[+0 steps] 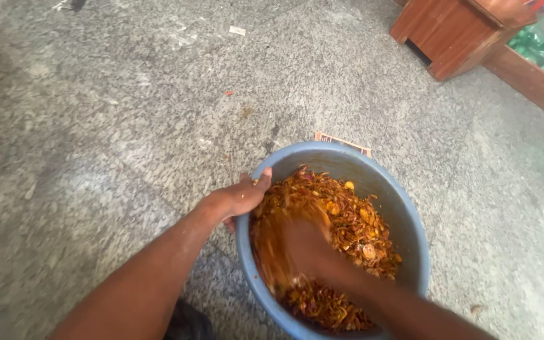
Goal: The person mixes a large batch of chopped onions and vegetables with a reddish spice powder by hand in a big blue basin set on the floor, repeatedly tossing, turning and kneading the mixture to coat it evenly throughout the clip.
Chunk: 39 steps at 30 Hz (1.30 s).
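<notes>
The right hand (pixel 306 242) is working inside the blue basin (pixel 410 220), blurred, so its grip cannot be told. It is turning the orange-red shredded mix (pixel 354 220). The left hand (pixel 240 198) is clasping the near-left rim, thumb over it. Hold firmly; sweep from the wall inward. The basin is sitting on the stone floor (pixel 96 126), mouth upward, round, with no long axis. A wooden stand (pixel 448 31) is standing beyond.

A bowl (pixel 347 165) stands on the floor (pixel 108 126), filled with a chopped mixture (pixel 354 220). The left hand (pixel 242 196) grips the bowl's left rim from outside; the right hand (pixel 306 249) is inside the bowl, in the mixture. A flat card (pixel 342 143) lies on the floor just behind the bowl. A wooden stand (pixel 448 31) sits farther back, to the right.
</notes>
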### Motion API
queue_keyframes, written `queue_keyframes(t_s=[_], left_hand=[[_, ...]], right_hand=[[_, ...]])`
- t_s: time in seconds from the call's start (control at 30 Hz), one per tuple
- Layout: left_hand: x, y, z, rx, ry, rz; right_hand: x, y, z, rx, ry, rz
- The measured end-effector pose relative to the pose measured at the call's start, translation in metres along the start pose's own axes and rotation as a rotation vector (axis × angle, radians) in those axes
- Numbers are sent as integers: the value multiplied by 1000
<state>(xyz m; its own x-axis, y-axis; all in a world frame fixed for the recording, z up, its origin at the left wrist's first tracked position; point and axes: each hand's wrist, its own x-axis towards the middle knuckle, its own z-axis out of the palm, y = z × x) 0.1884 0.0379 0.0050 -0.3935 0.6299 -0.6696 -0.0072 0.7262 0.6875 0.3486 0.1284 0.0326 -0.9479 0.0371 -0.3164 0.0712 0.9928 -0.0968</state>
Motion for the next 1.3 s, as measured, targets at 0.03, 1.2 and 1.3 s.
queue_keyframes(t_s=[0.03,1.2,1.3], left_hand=[[1,-1,0,-2,-3,-2],[49,-32,14,-33,254,208],[62,-44,22,-68,372,329]], right_hand=[[-34,7,14,-87,-44,-69],[78,110,-35,-12,-317,-64],[68,152,-39,79,-294,117]])
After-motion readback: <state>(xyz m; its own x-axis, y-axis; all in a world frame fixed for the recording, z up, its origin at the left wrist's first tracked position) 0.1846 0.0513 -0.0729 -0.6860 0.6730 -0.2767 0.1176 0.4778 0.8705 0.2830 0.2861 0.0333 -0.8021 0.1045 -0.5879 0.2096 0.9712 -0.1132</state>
